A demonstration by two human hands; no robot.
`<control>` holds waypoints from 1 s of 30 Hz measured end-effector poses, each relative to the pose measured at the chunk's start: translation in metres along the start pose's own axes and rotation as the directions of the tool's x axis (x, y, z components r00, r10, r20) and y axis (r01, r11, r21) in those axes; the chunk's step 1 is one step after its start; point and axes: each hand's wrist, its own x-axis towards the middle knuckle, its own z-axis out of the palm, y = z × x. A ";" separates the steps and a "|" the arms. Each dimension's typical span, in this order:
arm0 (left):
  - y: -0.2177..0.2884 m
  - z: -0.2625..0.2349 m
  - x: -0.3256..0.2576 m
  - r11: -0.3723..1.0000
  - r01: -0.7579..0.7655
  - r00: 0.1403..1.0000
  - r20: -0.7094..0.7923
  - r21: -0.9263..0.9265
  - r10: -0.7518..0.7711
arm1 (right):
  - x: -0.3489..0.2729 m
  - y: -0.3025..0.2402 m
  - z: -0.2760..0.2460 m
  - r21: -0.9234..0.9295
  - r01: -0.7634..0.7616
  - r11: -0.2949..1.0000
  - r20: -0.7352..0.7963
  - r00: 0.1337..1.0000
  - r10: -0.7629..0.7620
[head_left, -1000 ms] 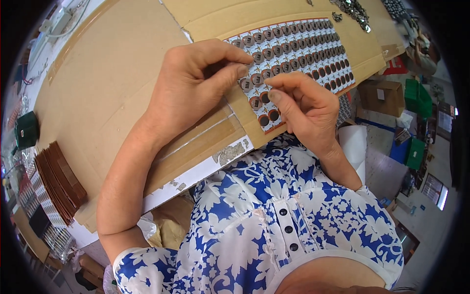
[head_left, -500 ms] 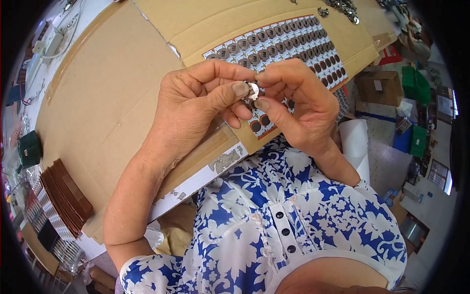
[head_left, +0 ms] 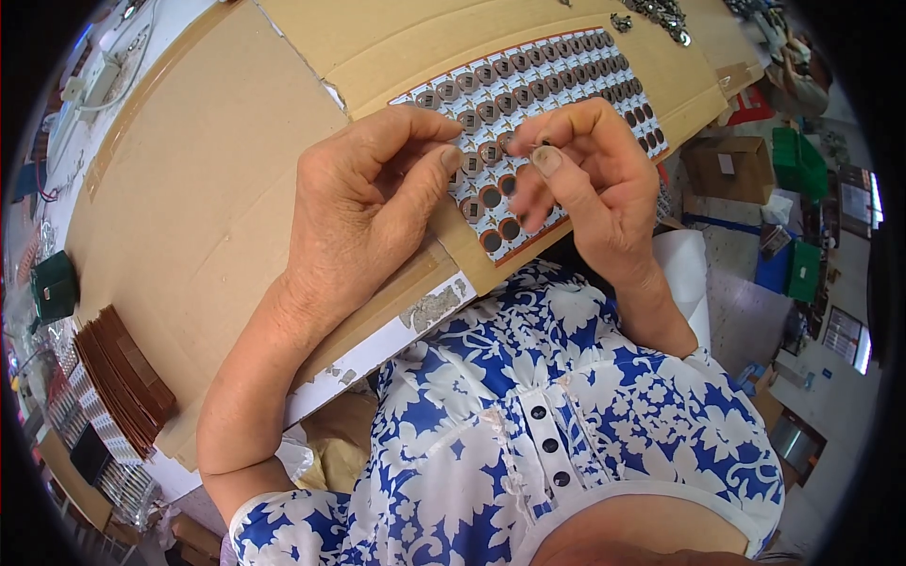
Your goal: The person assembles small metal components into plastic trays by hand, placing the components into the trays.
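Observation:
My right hand [head_left: 604, 184] hovers over a printed sheet [head_left: 528, 243]. Its thumb and index finger pinch a tiny dark thing [head_left: 543, 143], too small to name; the other fingers are smeared by motion. To its left, my left hand [head_left: 363, 193] hangs above the sheet's near-left edge. Its thumb and index tip stand a little apart, and nothing shows between them. Rows of round dark discs [head_left: 491, 242] cover the sheet, some with a grey piece on them.
Cardboard [head_left: 217, 189] covers the table. Small metal parts [head_left: 665, 17] are heaped at the far edge. Brown strips [head_left: 123, 377] stand stacked at the left, near a dark green container [head_left: 55, 288]. A cardboard box [head_left: 731, 170] and green bins [head_left: 800, 160] are off to the right.
Both hands held a small shiny metal piece together; now they have parted. The left hand moved slightly left, its finger and thumb loosened. The shiny piece is no longer visible.

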 end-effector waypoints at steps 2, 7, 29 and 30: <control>-0.003 -0.007 0.006 0.961 -0.168 0.986 0.049 0.221 0.161 | 0.003 0.002 -0.017 -0.063 -0.085 0.994 0.057 0.994 0.088; -0.013 -0.024 0.019 0.638 -0.544 0.837 0.305 0.544 0.454 | 0.007 -0.003 -0.020 -0.454 0.068 0.888 0.239 0.970 0.048; -0.025 -0.028 0.023 0.684 -0.528 0.848 0.355 0.503 0.394 | 0.001 -0.008 0.005 -0.609 -0.005 0.794 0.212 0.963 0.169; -0.024 -0.027 0.023 0.684 -0.529 0.847 0.356 0.502 0.394 | -0.003 -0.003 0.006 -0.614 0.043 0.788 0.194 0.976 0.098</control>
